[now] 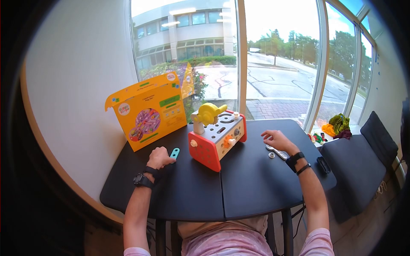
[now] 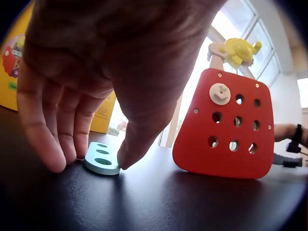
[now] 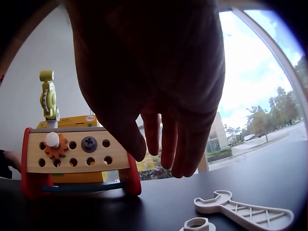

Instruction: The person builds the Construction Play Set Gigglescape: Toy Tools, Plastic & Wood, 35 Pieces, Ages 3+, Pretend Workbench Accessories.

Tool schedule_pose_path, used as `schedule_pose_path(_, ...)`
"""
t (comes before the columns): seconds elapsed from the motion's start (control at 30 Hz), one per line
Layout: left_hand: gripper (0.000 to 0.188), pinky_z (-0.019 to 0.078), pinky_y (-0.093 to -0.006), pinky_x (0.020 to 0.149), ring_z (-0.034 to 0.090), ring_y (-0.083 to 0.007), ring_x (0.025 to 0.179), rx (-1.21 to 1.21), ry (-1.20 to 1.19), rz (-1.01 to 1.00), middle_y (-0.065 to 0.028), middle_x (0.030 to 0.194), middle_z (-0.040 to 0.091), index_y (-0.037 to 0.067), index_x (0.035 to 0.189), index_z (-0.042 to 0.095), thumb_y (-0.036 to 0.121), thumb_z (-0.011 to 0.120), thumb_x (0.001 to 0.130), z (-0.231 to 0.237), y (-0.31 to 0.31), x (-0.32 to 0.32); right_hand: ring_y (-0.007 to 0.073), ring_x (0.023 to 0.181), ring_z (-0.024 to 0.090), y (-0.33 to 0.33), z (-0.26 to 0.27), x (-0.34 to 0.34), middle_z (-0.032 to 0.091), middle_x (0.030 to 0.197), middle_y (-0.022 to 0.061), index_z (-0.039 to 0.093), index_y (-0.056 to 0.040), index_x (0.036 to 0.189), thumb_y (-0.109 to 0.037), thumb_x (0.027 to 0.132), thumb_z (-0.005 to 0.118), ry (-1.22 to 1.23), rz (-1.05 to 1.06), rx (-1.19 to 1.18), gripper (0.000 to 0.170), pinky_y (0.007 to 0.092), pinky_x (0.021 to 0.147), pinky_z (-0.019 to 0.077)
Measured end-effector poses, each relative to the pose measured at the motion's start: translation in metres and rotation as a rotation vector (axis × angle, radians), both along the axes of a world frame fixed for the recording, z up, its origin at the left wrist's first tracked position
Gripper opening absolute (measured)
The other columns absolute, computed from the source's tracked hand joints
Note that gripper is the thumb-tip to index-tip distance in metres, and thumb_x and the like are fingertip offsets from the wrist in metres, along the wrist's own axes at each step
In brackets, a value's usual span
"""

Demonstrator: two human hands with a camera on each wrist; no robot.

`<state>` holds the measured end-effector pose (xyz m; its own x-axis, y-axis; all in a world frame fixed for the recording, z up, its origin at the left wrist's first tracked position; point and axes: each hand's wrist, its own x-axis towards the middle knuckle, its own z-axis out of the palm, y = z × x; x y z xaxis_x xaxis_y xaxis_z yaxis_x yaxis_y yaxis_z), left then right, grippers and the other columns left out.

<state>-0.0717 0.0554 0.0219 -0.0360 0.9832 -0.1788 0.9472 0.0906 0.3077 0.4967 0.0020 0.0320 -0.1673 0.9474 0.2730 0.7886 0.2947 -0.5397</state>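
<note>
My left hand (image 1: 159, 158) has its thumb and fingers on either side of a flat teal strip with holes (image 2: 101, 160), which lies on the table left of the toy workbench. The workbench (image 1: 210, 143) has red side panels, a wooden front and a yellow piece mounted on top. An orange gear (image 3: 57, 147), a white peg and a dark screw sit in its front holes. My right hand (image 1: 277, 141), fingers loosely bent and holding nothing, is over the table to the workbench's right. Close below it lie a white toy wrench (image 3: 245, 210) and a white nut (image 3: 198, 224).
Behind the left hand stands a yellow cardboard box (image 1: 149, 112). The black table (image 1: 188, 194) has a seam down its middle. A small black object (image 1: 323, 164) is at its right edge, beside a dark chair (image 1: 358, 164). Tall windows rise behind.
</note>
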Motion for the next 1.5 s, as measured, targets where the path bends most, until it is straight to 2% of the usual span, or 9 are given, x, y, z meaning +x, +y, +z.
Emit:
schedule_pose_path(0.2,0.048,0.0660,-0.0386,0.075,0.081,-0.0268,0.072,0.316,0.210,-0.072,-0.0131,0.074,0.079,0.001,0.087,0.086,0.046,0.093,0.073,-0.005,-0.004,-0.007,0.0291,0.096,0.080,-0.006,0.008,-0.009,0.084,0.108,0.0165,0.077,-0.0011,0.126,-0.018,0.098,0.075,0.042,0.015,0.062,0.033,0.0404,0.089,0.0645)
schedule_pose_path(0.43,0.045,0.0615,-0.0279,0.066,0.074,-0.0164,0.058,0.345,-0.283,-0.120,-0.0086,0.073,0.080,-0.003,0.094,0.086,0.036,0.092,0.074,0.057,-0.034,-0.011,0.0252,0.094,0.080,-0.013,0.024,-0.032,0.084,0.106,0.0146,0.080,-0.0005,0.121,-0.017,0.100,0.075,0.092,0.091,0.144,0.027,0.0383,0.086,0.0645)
schedule_pose_path(0.7,0.037,0.0627,-0.0266,0.077,0.078,-0.0124,0.078,0.550,-0.560,-0.487,-0.0090,0.085,0.083,-0.002,0.100,0.085,0.026,0.090,0.078,0.099,-0.058,0.042,0.0145,0.092,0.078,-0.033,0.056,-0.105,0.083,0.105,0.0092,0.081,-0.0015,0.119,-0.010,0.105,0.074,0.239,0.194,0.192,0.018,0.0309,0.081,0.0629)
schedule_pose_path(0.93,0.035,0.0584,-0.0261,0.071,0.073,-0.0103,0.073,0.625,-0.565,-0.563,-0.0080,0.081,0.080,-0.002,0.103,0.085,0.025,0.090,0.081,0.096,-0.063,0.097,0.0197,0.099,0.079,-0.040,0.069,-0.153,0.083,0.109,0.0122,0.082,-0.0030,0.118,-0.017,0.102,0.076,0.283,0.292,0.307,0.022,0.0359,0.087,0.0631)
schedule_pose_path(0.97,0.034,0.0564,-0.0257,0.069,0.071,-0.0093,0.072,0.643,-0.542,-0.569,-0.0075,0.081,0.079,-0.002,0.104,0.085,0.024,0.090,0.082,0.093,-0.060,0.100,0.0263,0.106,0.079,-0.038,0.069,-0.155,0.082,0.111,0.0140,0.082,-0.0036,0.119,-0.022,0.101,0.078,0.242,0.283,0.286,0.026,0.0399,0.092,0.0623)
schedule_pose_path(1.07,0.038,0.0543,-0.0294,0.066,0.068,-0.0135,0.069,0.700,-0.520,-0.625,-0.0099,0.079,0.076,0.000,0.108,0.086,0.029,0.090,0.083,0.083,-0.052,0.104,0.0261,0.103,0.080,-0.025,0.056,-0.158,0.083,0.119,0.0104,0.082,-0.0053,0.121,-0.020,0.103,0.079,0.113,0.342,0.502,0.023,0.0391,0.097,0.0621)
schedule_pose_path(1.1,0.039,0.0540,-0.0304,0.067,0.068,-0.0149,0.069,0.726,-0.508,-0.633,-0.0103,0.079,0.075,0.001,0.109,0.086,0.029,0.090,0.083,0.080,-0.052,0.105,0.0322,0.107,0.080,-0.025,0.054,-0.158,0.083,0.121,0.0128,0.081,-0.0051,0.121,-0.020,0.102,0.079,0.126,0.350,0.443,0.025,0.0423,0.102,0.0604)
schedule_pose_path(1.27,0.038,0.0580,-0.0340,0.074,0.071,-0.0205,0.073,0.736,-0.444,-0.609,-0.0130,0.081,0.074,0.006,0.115,0.087,0.030,0.088,0.086,0.080,-0.063,0.110,0.0305,0.107,0.080,-0.026,0.052,-0.154,0.084,0.116,0.0133,0.081,-0.0054,0.122,-0.022,0.102,0.080,0.121,0.369,0.345,0.025,0.0408,0.100,0.0609)
schedule_pose_path(1.5,0.047,0.0547,-0.0335,0.070,0.066,-0.0188,0.069,0.719,-0.469,-0.651,-0.0093,0.075,0.069,0.006,0.123,0.085,0.034,0.089,0.086,0.070,-0.053,0.104,0.0297,0.106,0.081,-0.029,0.053,-0.157,0.084,0.114,0.0135,0.081,-0.0052,0.120,-0.022,0.101,0.082,0.137,0.352,0.366,0.026,0.0408,0.098,0.0612)
